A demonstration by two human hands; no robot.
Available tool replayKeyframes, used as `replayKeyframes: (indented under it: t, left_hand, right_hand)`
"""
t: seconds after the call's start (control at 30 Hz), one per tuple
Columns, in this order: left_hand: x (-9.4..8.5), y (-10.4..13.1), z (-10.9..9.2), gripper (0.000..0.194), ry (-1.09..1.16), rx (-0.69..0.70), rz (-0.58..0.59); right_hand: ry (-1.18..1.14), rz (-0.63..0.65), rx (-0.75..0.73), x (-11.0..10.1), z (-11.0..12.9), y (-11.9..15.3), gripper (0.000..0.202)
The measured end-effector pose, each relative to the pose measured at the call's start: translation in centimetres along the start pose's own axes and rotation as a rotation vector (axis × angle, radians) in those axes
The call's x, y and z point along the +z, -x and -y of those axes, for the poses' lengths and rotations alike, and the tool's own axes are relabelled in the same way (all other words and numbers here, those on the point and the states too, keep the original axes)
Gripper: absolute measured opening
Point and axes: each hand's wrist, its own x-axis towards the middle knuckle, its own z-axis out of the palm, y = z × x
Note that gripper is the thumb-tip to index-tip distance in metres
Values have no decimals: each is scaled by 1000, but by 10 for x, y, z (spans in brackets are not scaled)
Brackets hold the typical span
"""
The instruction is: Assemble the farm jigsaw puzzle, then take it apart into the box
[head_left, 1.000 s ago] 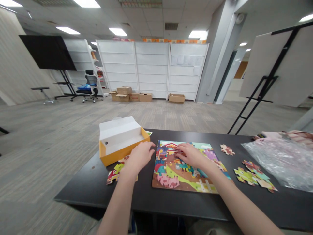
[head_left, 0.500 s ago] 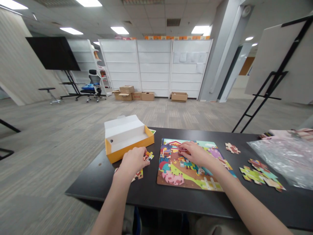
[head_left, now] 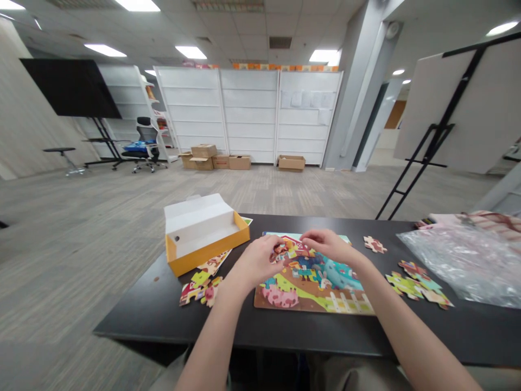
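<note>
My left hand (head_left: pixel 260 264) is closed, thumb and fingers pinching a colourful jigsaw puzzle piece (head_left: pixel 280 248) with orange and yellow on it, over the upper left of the puzzle board (head_left: pixel 311 307). My right hand (head_left: pixel 331 248) hovers over the board's upper middle, fingers bent and a little apart, with nothing visible between them. Beside its fingertips, the picture shows a red barn (head_left: pixel 299 244). A pink pig, a white fence and a teal animal also appear on the board. My hands and wrists cover parts of the picture.
Left of the board stands an open yellow box (head_left: pixel 209 250) with a white inside. Several loose pieces (head_left: pixel 201 287) lie before it. More pieces (head_left: pixel 417 288) and a single brown-and-white piece (head_left: pixel 374 244) lie to the right, beside a clear plastic bag (head_left: pixel 464 266) on the black table (head_left: pixel 134 309).
My left hand has moved right, from the loose pieces by the box to the board, carrying a piece. My right hand has lifted slightly from the red part. The view has shifted a little.
</note>
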Motion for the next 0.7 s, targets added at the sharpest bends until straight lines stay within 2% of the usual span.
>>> replayKeyframes:
  t: [0.1,0.27,0.5,0.7]
  left_hand:
    - [23,-13,-10,31,-13,59,18]
    - [47,-24,-13,28,-65,68,51]
    - [53,-22,-3,21,-246,45,109]
    - [55,-21,4,20,-386,-48,153]
  right_hand:
    - [-200,150,61,-2,4,4,36]
    - [-275,175,192,-7,-8,5,44]
    - [-257,200,364,-8,-16,6,47]
    - [-182,284,341,-15,-18,8,39]
